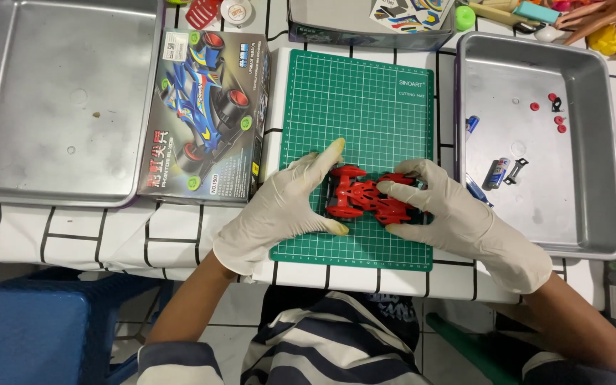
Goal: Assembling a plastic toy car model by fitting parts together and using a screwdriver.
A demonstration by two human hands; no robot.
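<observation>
Both gloved hands grip a red toy car (365,196) on the green mat (365,107). The left hand (283,207) cups its left end, fingers half open. The right hand (458,214) closes over its right end.

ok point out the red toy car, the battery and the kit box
red toy car (365,196), head view, on its middle frame
battery (496,173), head view, on its side
kit box (204,117), head view, on its printed lid

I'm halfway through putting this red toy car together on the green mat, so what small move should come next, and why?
Probably reach the right hand to the right tray for a loose part, while the left hand steadies the red car chassis. Small red pieces and a battery lie there unused.
</observation>
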